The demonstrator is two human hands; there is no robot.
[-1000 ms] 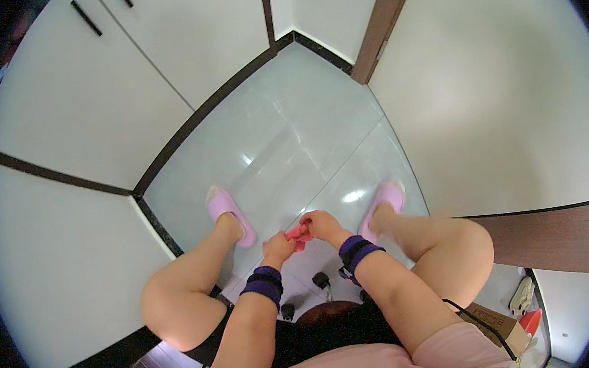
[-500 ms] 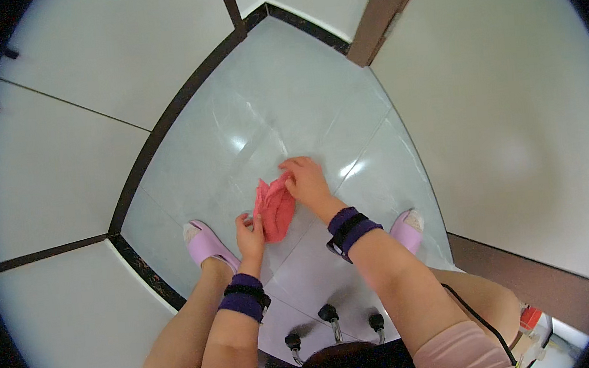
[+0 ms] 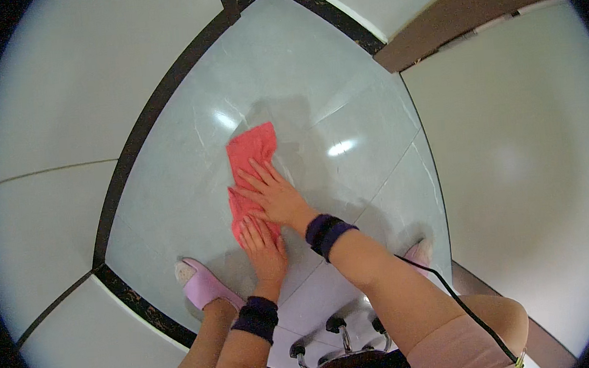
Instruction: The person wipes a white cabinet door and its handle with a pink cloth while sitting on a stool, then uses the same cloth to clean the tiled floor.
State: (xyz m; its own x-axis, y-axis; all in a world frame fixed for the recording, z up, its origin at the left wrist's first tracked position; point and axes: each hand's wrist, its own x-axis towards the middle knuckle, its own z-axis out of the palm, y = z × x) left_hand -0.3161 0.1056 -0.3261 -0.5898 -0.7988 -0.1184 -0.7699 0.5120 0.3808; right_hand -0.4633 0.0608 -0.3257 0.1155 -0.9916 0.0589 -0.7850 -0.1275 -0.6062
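Note:
A coral-red cloth [image 3: 251,146] lies spread lengthwise on the pale tiled floor [image 3: 285,60], between my feet. Spread fingers of my right hand [image 3: 278,195] rest flat on its middle. Nearer to me, my left hand [image 3: 264,250] presses on the cloth's lower end with its fingers stretched out, their tips close to the right palm. Both hands are open, and part of the cloth is hidden under them. A dark wristband sits on each wrist.
Pink slippers [image 3: 206,286] are on my feet at either side. Chair casters [image 3: 336,324] stand close below my hands. White panels with a dark baseboard [image 3: 140,144] border the floor on the left; a pale door [image 3: 498,133] bounds it on the right. A black cable [image 3: 448,289] hangs along my right arm.
The bunched cloth has been spread out flatter and reaches farther from me. My hands have gone from pinching its edges to lying flat on it, the right hand shifting left and down.

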